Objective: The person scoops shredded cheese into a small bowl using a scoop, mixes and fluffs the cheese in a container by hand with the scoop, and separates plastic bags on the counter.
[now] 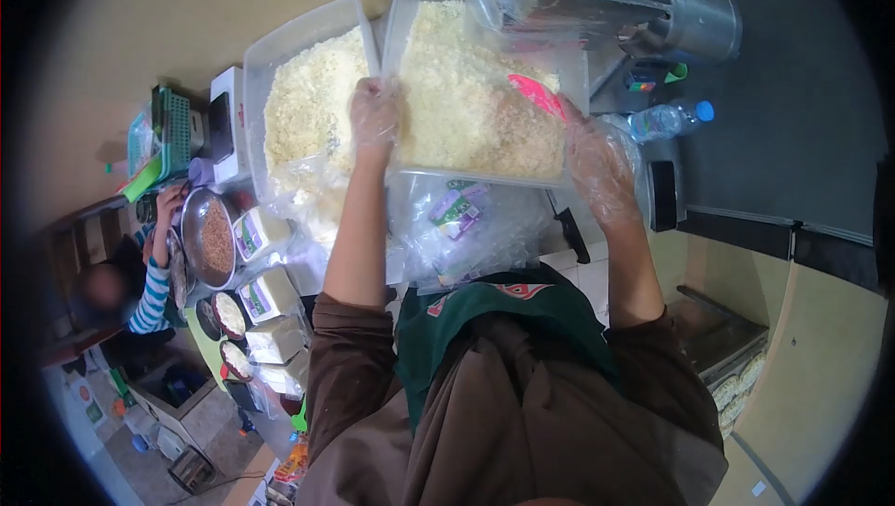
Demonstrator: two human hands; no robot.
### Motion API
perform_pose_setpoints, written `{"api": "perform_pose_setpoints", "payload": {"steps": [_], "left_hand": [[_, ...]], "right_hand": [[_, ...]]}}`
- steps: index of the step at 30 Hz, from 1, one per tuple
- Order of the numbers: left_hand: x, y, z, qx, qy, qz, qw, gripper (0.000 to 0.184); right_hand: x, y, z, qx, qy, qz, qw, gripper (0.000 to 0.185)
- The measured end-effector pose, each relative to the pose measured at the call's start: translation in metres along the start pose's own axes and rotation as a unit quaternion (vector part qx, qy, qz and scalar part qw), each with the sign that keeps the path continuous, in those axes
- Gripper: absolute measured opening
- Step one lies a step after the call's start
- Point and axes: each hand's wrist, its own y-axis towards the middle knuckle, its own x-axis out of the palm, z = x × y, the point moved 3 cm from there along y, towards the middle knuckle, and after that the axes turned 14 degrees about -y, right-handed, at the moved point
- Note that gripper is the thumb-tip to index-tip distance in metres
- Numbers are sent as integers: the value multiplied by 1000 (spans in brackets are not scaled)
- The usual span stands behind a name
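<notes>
My right hand (599,168), in a clear plastic glove, is closed around a pink scraper (537,96). The scraper's blade is over the right end of a clear plastic tub (485,176) full of pale grated cheese (457,77). A pinker patch of gratings lies beneath and beside the blade. At the tub's left side, my gloved left hand (375,114) has its fingers closed on the rim, where a second clear tub (264,58) with more grated cheese stands alongside. Part of the left hand's grip is hidden.
A metal grating machine (643,12) overhangs the tub's far right corner. A water bottle (667,121) lies to the right. Wrapped white blocks (268,293) and a metal bowl (210,235) stand at left, near another person's striped sleeve (151,299). A black-handled knife (571,234) lies near my apron.
</notes>
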Motion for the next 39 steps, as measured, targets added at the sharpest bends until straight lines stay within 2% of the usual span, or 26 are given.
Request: {"api": "perform_pose_setpoints", "payload": {"steps": [4, 8, 10, 11, 13, 14, 16, 17, 18, 19, 20, 21, 22, 23, 24, 25, 27, 29, 30, 32, 33, 35, 36, 37, 38, 39], "left_hand": [[13, -6, 8, -17, -11, 57, 998, 26], [29, 16, 11, -5, -20, 85, 996, 30], [31, 22, 17, 6, -11, 89, 996, 32], [32, 24, 20, -10, 24, 86, 996, 34], [33, 22, 25, -25, 59, 83, 995, 37], [33, 20, 31, -19, 68, 94, 993, 39], [32, 14, 40, -10, 74, 107, 991, 43], [30, 10, 49, 74, 8, 110, 991, 47], [27, 3, 56, 157, -56, 110, 980, 51], [29, -8, 66, 161, -55, 110, 979, 51], [38, -27, 79, 130, -239, 28, 962, 59], [46, -46, 93, 94, -412, -57, 904, 67], [47, -65, 109, 97, -411, -59, 905, 67], [54, -83, 120, -57, -545, -142, 824, 71], [61, -100, 126, -212, -647, -219, 699, 75], [58, -109, 129, -211, -645, -223, 700, 75], [50, -114, 134, -196, -624, -217, 724, 78], [58, -106, 117, -191, -630, -190, 729, 76], [66, -101, 95, -194, -618, -201, 735, 75], [70, -125, 115, -239, -610, -177, 735, 70], [67, -133, 121, -238, -608, -178, 736, 70], [61, -145, 131, -191, -577, -253, 753, 64], [57, -154, 132, -190, -577, -250, 754, 64], [48, -161, 136, -50, -439, -223, 869, 62], [41, -171, 139, 89, -279, -184, 938, 61], [36, -182, 136, 88, -279, -184, 938, 61]], "right_hand": [[0, 8, -19, -47, -76, 19, 996, 55], [3, 34, -37, 2, -10, 52, 999, 51], [3, 51, -49, -33, -61, 162, 984, 43], [8, 62, -53, -35, -61, 165, 984, 43], [37, 76, -58, -37, -13, -59, 998, 35], [49, 75, -57, -37, -13, -54, 998, 35], [66, 72, -49, 27, 278, -59, 958, 37], [45, 72, -51, 24, 278, -55, 959, 37], [-1, 68, -61, -55, 241, 45, 968, 41], [-36, 62, -72, -131, 199, 145, 960, 45], [-46, 57, -85, -129, 200, 146, 960, 45], [-57, 52, -103, -159, 323, 165, 918, 43], [-64, 49, -110, -188, 439, 181, 860, 42], [-58, 52, -106, -189, 440, 188, 858, 42], [-41, 58, -102, -233, 381, 192, 874, 43], [-23, 64, -97, -273, 318, 193, 887, 44], [-9, 71, -80, -222, 326, 197, 898, 49], [-12, 63, -70, -91, 410, 175, 890, 48], [-16, 57, -72, -94, 410, 176, 890, 48], [-27, 39, -88, -295, 316, 227, 873, 45], [-25, 40, -81, -293, 316, 230, 872, 45], [-11, 56, -52, -118, 422, 51, 897, 44], [-12, 52, -45, -120, 424, 50, 897, 44], [-27, 46, -38, -130, 353, 127, 918, 44], [-39, 37, -34, -136, 279, 200, 929, 44], [-43, 25, -35, -136, 280, 199, 929, 44]]}}
